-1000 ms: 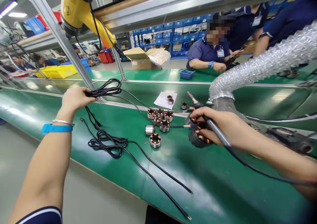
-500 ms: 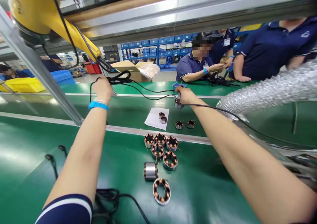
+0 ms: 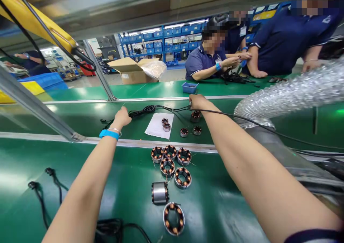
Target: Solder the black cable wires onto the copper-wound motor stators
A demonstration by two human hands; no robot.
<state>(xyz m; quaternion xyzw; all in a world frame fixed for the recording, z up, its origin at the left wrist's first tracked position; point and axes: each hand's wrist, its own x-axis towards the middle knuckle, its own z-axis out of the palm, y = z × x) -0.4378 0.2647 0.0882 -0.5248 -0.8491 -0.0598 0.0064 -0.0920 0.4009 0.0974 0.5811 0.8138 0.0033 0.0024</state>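
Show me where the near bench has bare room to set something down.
Two bare patches: right of the stators, up to the right arm; left of them, up to the left arm. Crowded: middle, with stators; lower left, with cables.

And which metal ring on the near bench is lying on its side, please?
The second-nearest ring, its smooth silver wall facing up; the other rings sit with holes upward.

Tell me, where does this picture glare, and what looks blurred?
Head view: whitish glare on the green bench, and glints along the foil duct; head view, top: the metal beam looks soft; head view, lower middle: the copper-wound rings look sharper.
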